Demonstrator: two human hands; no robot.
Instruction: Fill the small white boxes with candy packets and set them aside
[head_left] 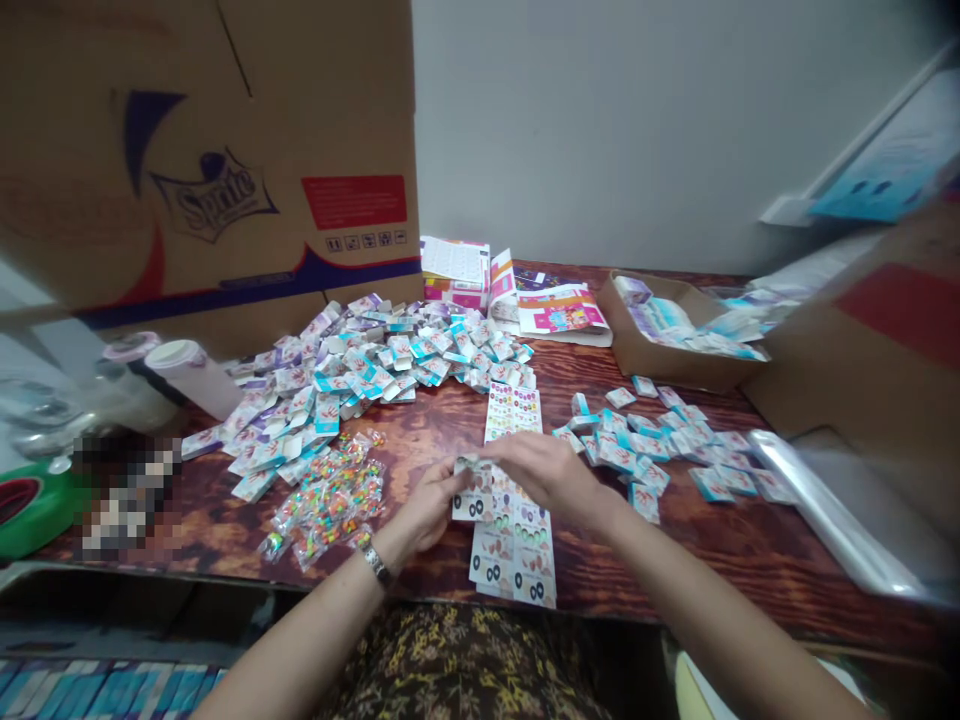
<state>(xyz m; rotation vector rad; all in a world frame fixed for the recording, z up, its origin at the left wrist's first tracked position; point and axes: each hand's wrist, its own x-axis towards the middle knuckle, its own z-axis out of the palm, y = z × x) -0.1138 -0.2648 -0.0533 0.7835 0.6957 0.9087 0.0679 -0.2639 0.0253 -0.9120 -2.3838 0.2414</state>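
My left hand [431,505] and my right hand [544,470] meet over a long strip of sticker sheets [514,545] lying on the wooden table [420,430]. Both hands pinch a small folded paper packet [469,468] between the fingertips, just above the strip. A wristwatch [375,565] sits on my left wrist. Left of my hands lies a heap of small clear bags with colourful beads [330,500].
A big pile of small teal-and-white packets [360,375] covers the table's back left; a smaller group [660,450] lies at the right. Behind stand a Sprite carton [217,150], an open cardboard tray [667,335], printed sheets [562,310], a plastic bottle [191,375] and green tape [30,505].
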